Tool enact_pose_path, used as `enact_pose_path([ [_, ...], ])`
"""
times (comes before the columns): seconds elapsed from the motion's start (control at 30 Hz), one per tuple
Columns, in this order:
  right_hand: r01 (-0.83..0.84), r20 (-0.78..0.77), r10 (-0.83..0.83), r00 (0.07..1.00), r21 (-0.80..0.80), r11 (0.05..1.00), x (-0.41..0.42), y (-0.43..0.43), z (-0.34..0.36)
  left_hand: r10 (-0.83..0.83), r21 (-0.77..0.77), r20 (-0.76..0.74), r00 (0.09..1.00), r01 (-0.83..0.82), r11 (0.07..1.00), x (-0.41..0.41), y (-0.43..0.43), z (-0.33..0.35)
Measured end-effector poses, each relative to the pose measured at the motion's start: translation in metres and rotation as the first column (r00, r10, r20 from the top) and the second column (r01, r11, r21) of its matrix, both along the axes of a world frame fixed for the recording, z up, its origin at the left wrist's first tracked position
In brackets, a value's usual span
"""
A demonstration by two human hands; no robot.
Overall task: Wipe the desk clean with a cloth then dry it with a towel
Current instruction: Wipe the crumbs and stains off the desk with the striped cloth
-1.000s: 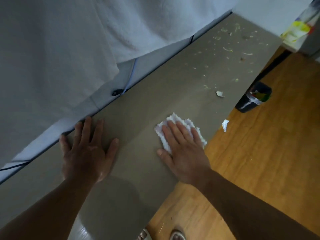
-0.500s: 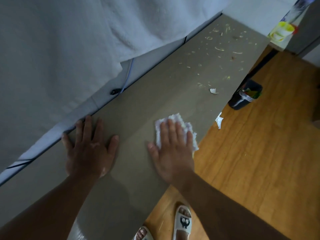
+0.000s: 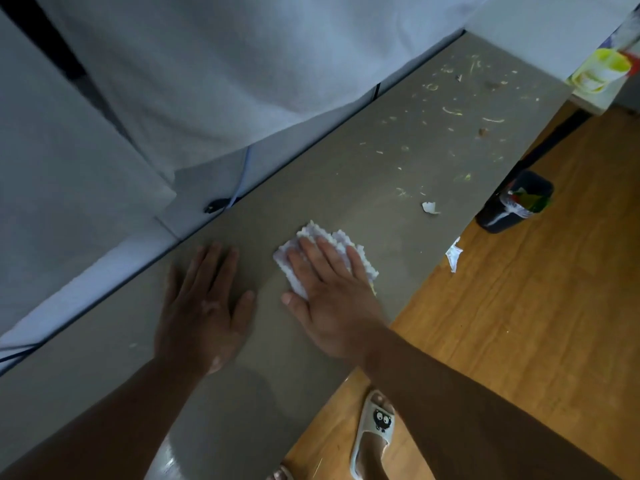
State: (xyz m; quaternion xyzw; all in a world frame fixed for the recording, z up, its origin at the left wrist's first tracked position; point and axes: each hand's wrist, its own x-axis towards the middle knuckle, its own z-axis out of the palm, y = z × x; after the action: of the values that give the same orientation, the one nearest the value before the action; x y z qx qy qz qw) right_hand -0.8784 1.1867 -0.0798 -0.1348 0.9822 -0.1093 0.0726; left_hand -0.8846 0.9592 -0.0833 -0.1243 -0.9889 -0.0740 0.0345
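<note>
Your desk (image 3: 346, 174) runs long from the near end under your forearms to its far end. As I judge it, most of the job lies ahead: the near stretch looks mostly free of bits, the desk's far end is strewn with pale scraps (image 3: 450, 110), and drying has not begun.

A big white fabric (image 3: 207, 81) hangs over the desk's back edge; I cannot tell whether it is your towel.

Your left hand (image 3: 201, 306) lies flat on the desk near its back edge, fingers straight and holding nothing. Your right hand (image 3: 332, 299), just beside it toward the desk's front edge, presses straight fingers down on the cloth (image 3: 311, 233).

The cloth is a folded pad about midway along the desk. Its long axis lies roughly across the desk's width, pointing from back edge to front edge. A white shred (image 3: 429, 207) sits farther along, near the desk's front edge.
</note>
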Motion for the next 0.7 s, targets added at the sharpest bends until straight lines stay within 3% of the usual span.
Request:
enact_pose_path([
  [0.33,0.158,-0.014,-0.158,0.987,0.053,0.986,-0.096,0.141,-0.001,0.132,-0.119,0.141,0.981,-0.116,0.986,-0.049,0.068,-0.001],
  [0.7,0.162,-0.039,-0.159,0.986,0.093,0.982,-0.125,0.177,-0.003,0.148,-0.162,0.16,0.976,-0.122,0.979,-0.064,0.072,-0.002],
])
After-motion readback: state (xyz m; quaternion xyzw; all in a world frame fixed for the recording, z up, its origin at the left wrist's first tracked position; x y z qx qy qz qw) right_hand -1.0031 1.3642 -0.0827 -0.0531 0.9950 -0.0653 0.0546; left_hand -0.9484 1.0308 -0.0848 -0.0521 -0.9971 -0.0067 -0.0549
